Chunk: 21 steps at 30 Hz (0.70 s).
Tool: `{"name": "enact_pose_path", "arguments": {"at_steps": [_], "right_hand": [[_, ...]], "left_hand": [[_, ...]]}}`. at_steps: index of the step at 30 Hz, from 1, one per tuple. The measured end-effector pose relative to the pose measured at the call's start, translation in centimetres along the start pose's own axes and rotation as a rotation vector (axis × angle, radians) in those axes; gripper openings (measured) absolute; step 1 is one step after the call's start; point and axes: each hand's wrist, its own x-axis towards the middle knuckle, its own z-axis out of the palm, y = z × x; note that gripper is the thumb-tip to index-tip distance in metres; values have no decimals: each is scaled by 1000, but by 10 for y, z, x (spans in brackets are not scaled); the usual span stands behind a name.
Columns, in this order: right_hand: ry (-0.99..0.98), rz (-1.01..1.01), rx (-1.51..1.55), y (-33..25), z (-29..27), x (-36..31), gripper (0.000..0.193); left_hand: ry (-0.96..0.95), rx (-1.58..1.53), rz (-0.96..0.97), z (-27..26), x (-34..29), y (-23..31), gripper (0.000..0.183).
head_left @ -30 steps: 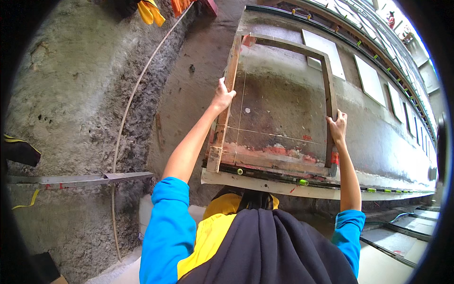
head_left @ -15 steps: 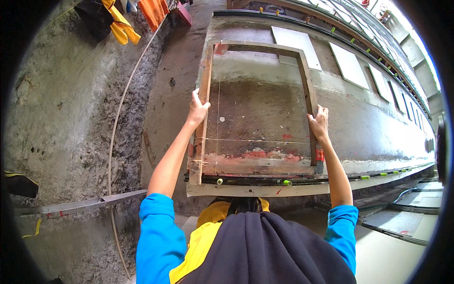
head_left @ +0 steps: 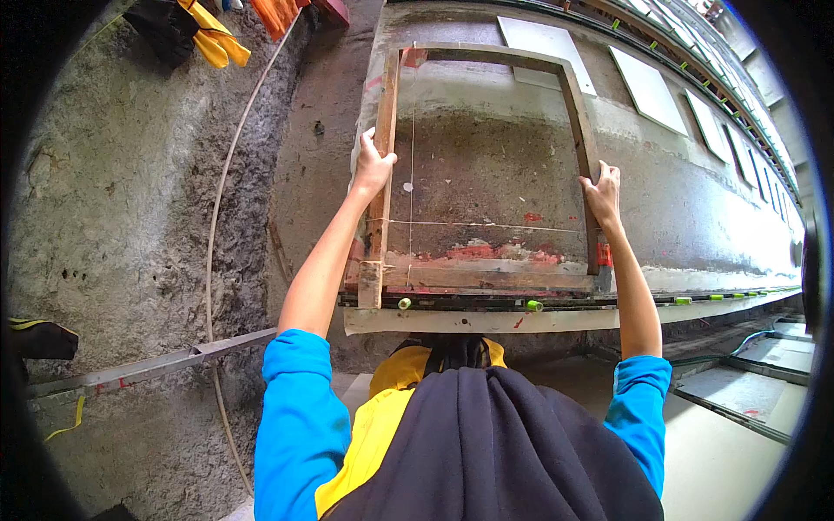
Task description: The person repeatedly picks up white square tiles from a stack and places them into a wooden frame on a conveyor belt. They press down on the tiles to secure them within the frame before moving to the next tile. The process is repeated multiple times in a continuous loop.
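A large wooden frame (head_left: 388, 104), worn and stained, lies over a long grey-brown table. Through its open middle the table's surface shows. A thin string (head_left: 486, 225) runs across its near part, and another stretches lengthwise near its left bar. My left hand (head_left: 373, 165) grips the left bar, thumb on the inner side. On the opposite side, my right hand (head_left: 603, 195) holds the right bar, its thumb against the inner edge. The frame's near bar (head_left: 486, 280) rests close to the table's front rail, where red paint marks the surface. The undersides of both bars are hidden.
Along the table (head_left: 686, 217), white panels (head_left: 647, 89) lie in a row at the far right. Green clips (head_left: 534, 306) line the front rail. At left, a pale hose (head_left: 215, 226) hangs past a rough wall, with clothes (head_left: 217, 36) above and a metal bar (head_left: 165, 360) below.
My view has shifted, so the table and frame sit higher in the picture. Against the table, the frame has slid slightly right. Both hands keep their grip on it.
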Motion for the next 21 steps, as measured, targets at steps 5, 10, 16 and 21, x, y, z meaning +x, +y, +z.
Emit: {"name": "enact_pose_path", "arguments": {"at_steps": [5,10,16,21], "right_hand": [[10,0,-22,24,-11,4,57],[18,-24,-21,27,-12,5,57],[6,-23,-28,24,-17,5,56],[17,-50,-46,25,-16,4,52]], "left_hand": [[-119,-131,-214,10,-7,41,64],[-137,-105,-254,13,-10,42,63],[-100,-79,-170,17,-8,40,64],[-42,-73,10,29,-6,14,64]]}}
